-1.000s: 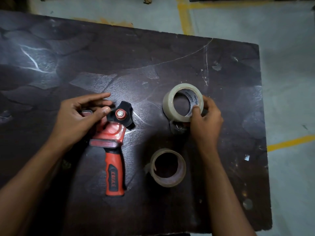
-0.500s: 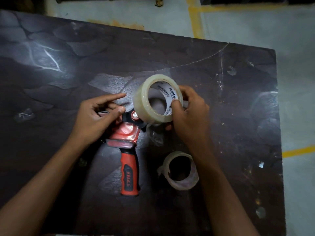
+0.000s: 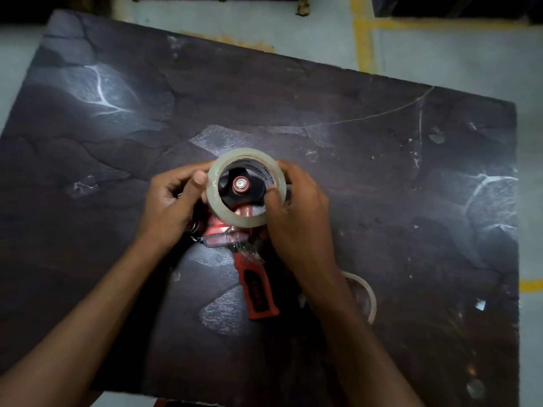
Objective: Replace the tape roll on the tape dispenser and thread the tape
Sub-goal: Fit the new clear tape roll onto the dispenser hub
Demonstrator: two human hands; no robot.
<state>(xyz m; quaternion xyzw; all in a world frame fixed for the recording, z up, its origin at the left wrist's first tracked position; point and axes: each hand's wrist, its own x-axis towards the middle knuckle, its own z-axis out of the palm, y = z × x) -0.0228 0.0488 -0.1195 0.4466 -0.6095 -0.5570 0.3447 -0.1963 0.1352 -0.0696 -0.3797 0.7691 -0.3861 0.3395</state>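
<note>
Both the left hand [image 3: 173, 195] and right hand [image 3: 296, 218] grip the new tape roll [image 3: 246, 190] over the dispenser [image 3: 235, 230] hub [image 3: 241, 183], so seating it fully, then threading, seems next.

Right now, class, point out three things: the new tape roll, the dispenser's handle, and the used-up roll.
new tape roll [image 3: 218, 209]: head view, left side of its clear band.
dispenser handle [image 3: 258, 291]: head view, black grip inset.
used-up roll [image 3: 370, 294]: head view, right rim.
</note>
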